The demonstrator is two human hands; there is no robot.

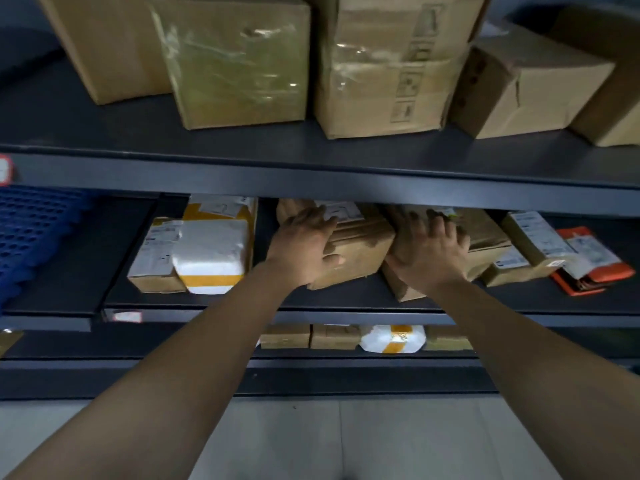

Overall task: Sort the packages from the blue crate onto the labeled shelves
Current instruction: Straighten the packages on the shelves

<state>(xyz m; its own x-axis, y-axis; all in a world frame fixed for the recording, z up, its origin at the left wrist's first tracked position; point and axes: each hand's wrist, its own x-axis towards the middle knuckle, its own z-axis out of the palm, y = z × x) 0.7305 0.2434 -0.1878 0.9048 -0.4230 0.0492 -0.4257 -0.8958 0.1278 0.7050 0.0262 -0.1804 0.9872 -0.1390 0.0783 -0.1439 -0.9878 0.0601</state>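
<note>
1. Far-left crate point(31, 230): bright blue, grid of small holes.
2. All shelves point(311, 174): dark grey, plain. The edge tag point(5, 169) is white w/ red border.
3. Top shelf: taped box point(235, 64) is brown w/ yellow-green sheen under clear tape; printed box point(388, 74) is tan w/ black symbols.
4. Mid shelf: soft parcel point(211, 254) is white w/ yellow-orange band; centre box point(360, 251) is brown, white label w/ dark print.
5. Far right, flat pkg point(588, 271): orange, white label.
6. Btm shelf, small parcel point(393, 337): white w/ yellow crossed bands.
7. The floor point(311, 438): pale grey.
</note>
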